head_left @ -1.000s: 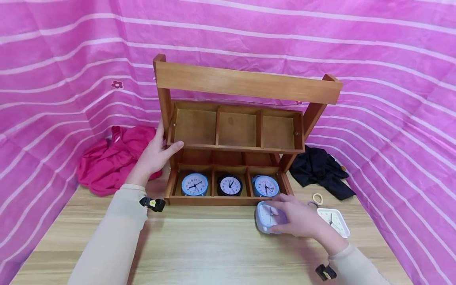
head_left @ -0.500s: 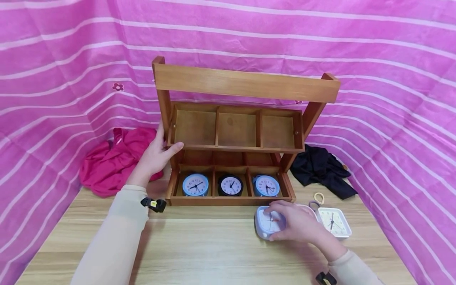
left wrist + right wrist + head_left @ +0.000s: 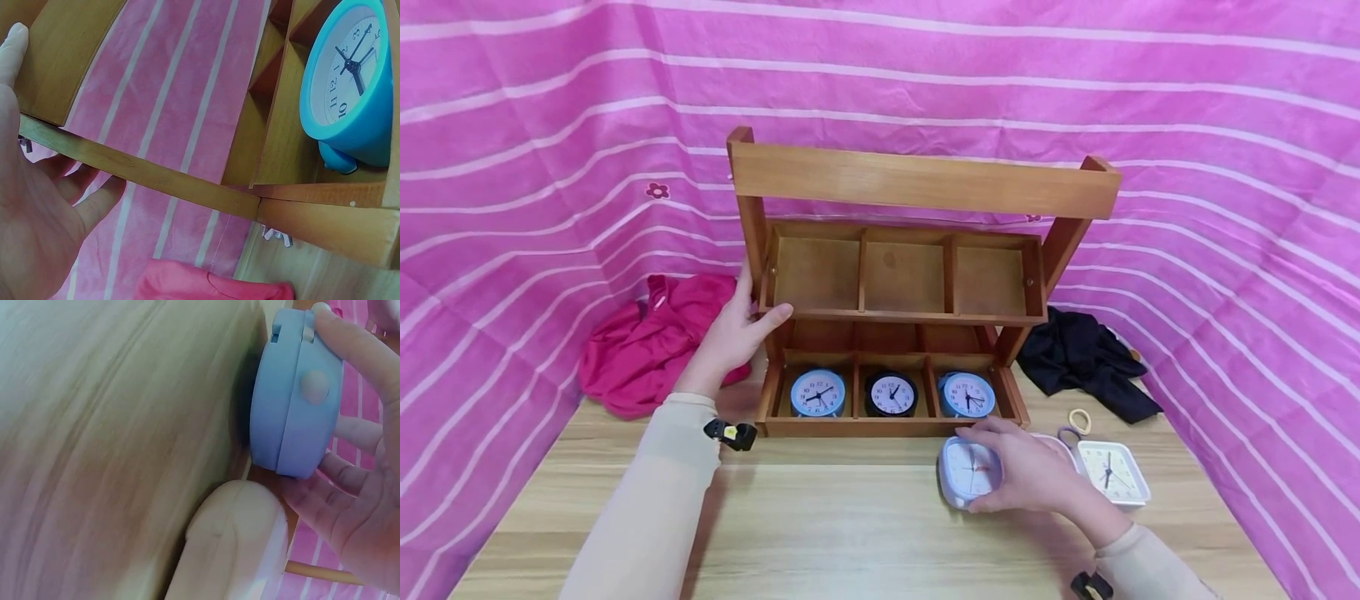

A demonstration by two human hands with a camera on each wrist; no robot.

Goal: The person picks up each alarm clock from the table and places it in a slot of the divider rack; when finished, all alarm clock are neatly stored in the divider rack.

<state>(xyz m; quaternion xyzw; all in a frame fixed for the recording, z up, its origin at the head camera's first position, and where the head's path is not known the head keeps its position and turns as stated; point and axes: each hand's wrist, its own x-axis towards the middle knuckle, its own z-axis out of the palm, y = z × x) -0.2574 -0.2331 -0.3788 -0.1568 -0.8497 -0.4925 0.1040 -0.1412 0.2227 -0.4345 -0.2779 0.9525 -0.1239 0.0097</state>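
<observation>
My left hand (image 3: 733,333) grips the left side of a two-tier wooden rack (image 3: 925,179), thumb over the upper tray's front edge, fingers behind the side post. In the left wrist view, the fingers wrap round a wooden side strip (image 3: 162,178). My right hand (image 3: 1030,471) pinches a pale blue, rounded-square alarm clock (image 3: 966,475) between thumb and fingers, just in front of the rack. The right wrist view shows this clock's edge, with a round knob, close to the table. A pale pink clock (image 3: 231,531) lies beside it, partly hidden by the hand in the head view.
The lower tray holds a blue round clock (image 3: 817,393), a black one (image 3: 891,395) and another blue one (image 3: 967,395). A white square clock (image 3: 1112,472), hair ties (image 3: 1079,421), black cloth (image 3: 1082,358) and pink-red cloth (image 3: 655,346) lie around the rack.
My right hand and the pale blue clock have shifted slightly towards me, and the pink clock has come into view behind the hand. The left hand keeps its grip on the rack.
</observation>
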